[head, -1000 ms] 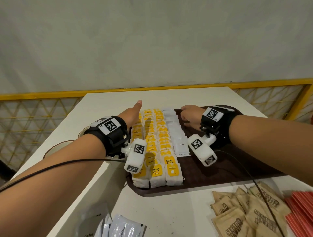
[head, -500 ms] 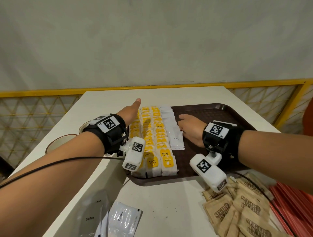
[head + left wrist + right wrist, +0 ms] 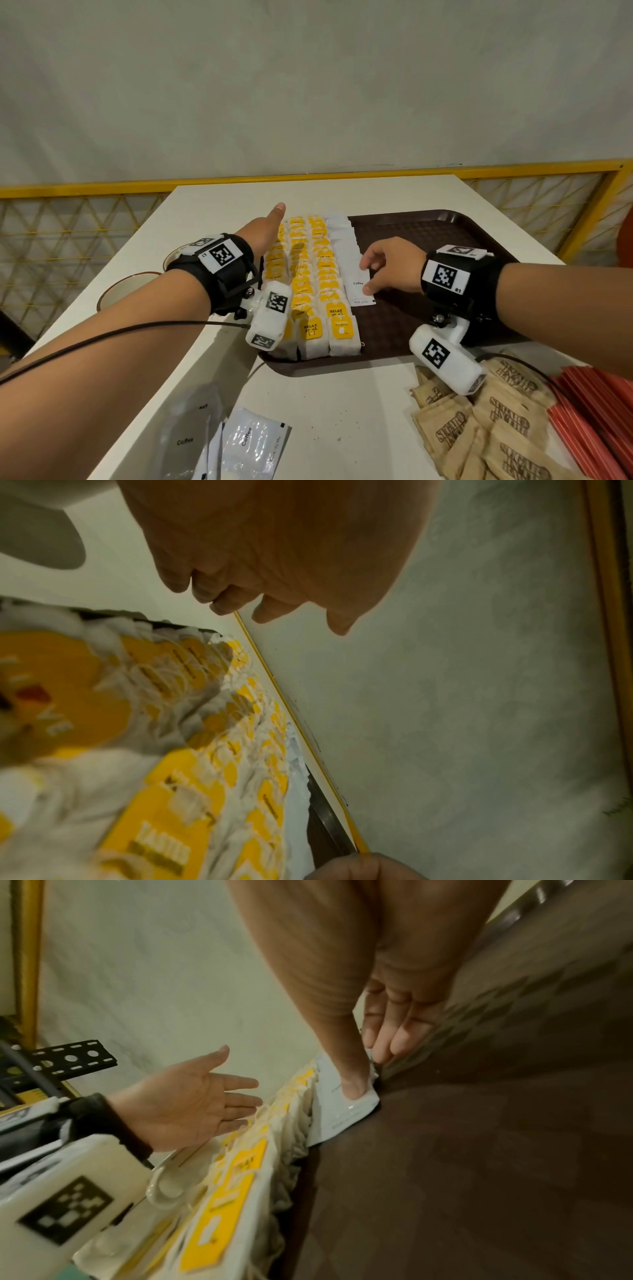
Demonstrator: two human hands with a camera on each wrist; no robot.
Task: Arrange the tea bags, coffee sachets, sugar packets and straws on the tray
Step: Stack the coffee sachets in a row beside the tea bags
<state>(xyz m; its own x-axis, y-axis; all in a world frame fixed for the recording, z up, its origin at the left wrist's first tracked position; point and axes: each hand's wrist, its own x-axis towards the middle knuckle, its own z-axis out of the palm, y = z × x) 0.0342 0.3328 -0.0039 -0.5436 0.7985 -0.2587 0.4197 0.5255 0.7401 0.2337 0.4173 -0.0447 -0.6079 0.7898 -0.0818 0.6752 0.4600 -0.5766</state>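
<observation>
A brown tray (image 3: 445, 233) holds three rows of tea bags (image 3: 315, 274) with yellow tags and, to their right, a row of white coffee sachets (image 3: 344, 250). My left hand (image 3: 265, 228) lies flat with straight fingers along the left side of the tea bags and holds nothing. My right hand (image 3: 387, 263) is at the near end of the coffee row. Its thumb presses on the nearest sachet (image 3: 346, 1112) while its straight fingers (image 3: 394, 1037) touch the row's right edge. The tray's right half is bare.
On the white table in front of the tray lie loose coffee sachets (image 3: 250, 442) at the left, brown sugar packets (image 3: 479, 421) at the right and red straws (image 3: 599, 411) at the far right. A cup (image 3: 120, 291) stands left of the tray. A yellow railing runs behind the table.
My right hand has slid along the coffee row from its far end to its near end. The left hand has stayed beside the tea bags.
</observation>
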